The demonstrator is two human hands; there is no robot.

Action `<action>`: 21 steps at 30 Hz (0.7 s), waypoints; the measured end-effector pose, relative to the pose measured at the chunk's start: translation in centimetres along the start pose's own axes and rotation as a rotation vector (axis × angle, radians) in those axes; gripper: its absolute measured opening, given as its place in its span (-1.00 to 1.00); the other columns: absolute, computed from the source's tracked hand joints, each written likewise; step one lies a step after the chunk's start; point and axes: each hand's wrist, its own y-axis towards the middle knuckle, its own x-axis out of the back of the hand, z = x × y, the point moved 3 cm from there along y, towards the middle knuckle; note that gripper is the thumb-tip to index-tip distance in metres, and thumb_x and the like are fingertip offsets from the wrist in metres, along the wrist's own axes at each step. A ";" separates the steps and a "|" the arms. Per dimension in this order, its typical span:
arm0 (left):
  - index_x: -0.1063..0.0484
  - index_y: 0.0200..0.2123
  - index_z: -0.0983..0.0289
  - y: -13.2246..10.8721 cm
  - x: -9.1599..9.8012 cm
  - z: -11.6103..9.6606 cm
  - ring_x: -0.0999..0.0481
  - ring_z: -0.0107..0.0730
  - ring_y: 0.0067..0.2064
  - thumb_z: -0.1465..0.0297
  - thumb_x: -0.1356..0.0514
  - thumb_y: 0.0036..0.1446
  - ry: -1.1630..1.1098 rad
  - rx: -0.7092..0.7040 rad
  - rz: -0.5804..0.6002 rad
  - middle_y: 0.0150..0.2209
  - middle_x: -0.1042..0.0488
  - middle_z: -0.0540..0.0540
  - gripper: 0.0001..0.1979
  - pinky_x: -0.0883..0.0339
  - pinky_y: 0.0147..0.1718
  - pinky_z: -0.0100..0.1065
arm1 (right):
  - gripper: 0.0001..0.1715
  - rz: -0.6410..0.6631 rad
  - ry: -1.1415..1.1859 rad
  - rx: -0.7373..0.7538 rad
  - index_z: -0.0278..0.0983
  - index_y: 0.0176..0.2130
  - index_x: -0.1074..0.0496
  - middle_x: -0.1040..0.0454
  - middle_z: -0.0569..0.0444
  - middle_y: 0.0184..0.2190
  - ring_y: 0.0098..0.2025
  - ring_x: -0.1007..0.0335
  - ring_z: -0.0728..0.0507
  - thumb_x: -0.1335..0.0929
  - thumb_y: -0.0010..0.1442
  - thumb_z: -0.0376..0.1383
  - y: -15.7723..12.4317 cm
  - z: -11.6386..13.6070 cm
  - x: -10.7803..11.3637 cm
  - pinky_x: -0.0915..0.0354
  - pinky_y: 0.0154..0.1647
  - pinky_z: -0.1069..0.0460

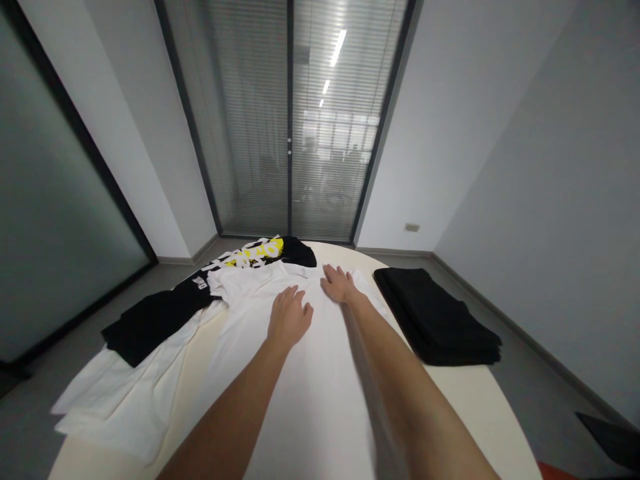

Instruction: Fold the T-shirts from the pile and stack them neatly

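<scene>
A white T-shirt [300, 373] lies spread flat on the pale table [475, 400], collar at the far end. My left hand [289, 315] rests palm down on the shirt's upper middle, fingers stretched out. My right hand [338, 283] lies flat further up, near the collar, fingers spread, holding nothing.
A black shirt with white and yellow print [200, 293] lies to the left, overlapping another white garment [125, 393] that hangs over the table's left edge. A folded stack of black clothes [435, 317] sits on the right. Glass doors with blinds [290, 120] stand beyond the table.
</scene>
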 end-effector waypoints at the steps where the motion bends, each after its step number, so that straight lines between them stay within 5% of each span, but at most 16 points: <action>1: -0.44 0.16 0.34 0.0 -0.1 0.0 -0.30 -0.01 0.31 0.33 -0.07 0.29 0.004 0.002 0.009 0.26 -0.37 0.30 -0.57 -0.10 0.30 -0.04 | -0.29 -0.041 0.008 0.024 -0.21 0.44 -0.02 0.06 0.02 0.48 0.49 0.22 -0.28 -0.06 0.42 -0.07 -0.2 -0.3 0.4 0.19 0.43 -0.28; 7: -0.42 0.21 0.30 -0.1 -0.1 -0.3 -0.22 0.07 0.35 0.25 -0.10 0.28 0.014 -0.024 0.034 0.32 -0.30 0.27 -0.51 -0.05 0.32 0.03 | -0.45 -0.234 -0.037 -0.166 -0.38 0.29 -0.26 -0.26 -0.25 0.30 0.26 -0.21 -0.26 -0.13 0.38 -0.34 -3.1 -3.4 3.6 -0.15 0.27 -0.10; 12: -0.44 0.17 0.27 -0.4 0.6 -1.2 -0.35 -0.11 0.24 0.33 -0.10 0.28 -0.040 -0.193 0.047 0.23 -0.41 0.21 -0.57 -0.16 0.28 -0.14 | -0.45 -0.159 -0.049 -0.414 -0.47 0.25 -0.31 -0.30 -0.38 0.23 0.25 -0.27 -0.33 -0.23 0.32 -0.36 -5.3 -5.1 4.6 -0.27 0.17 -0.10; 21: -0.55 -0.15 0.24 -0.8 1.3 -2.5 -0.47 -0.10 0.02 0.39 0.02 0.34 0.094 -0.128 0.110 -0.11 -0.56 0.25 -0.68 -0.40 -0.05 -0.19 | -0.56 -0.024 -0.019 -0.560 -0.48 0.05 -0.51 -0.49 -0.42 0.03 0.11 -0.48 -0.33 -0.34 0.24 -0.30 -7.0 -6.0 4.9 -0.39 0.03 -0.09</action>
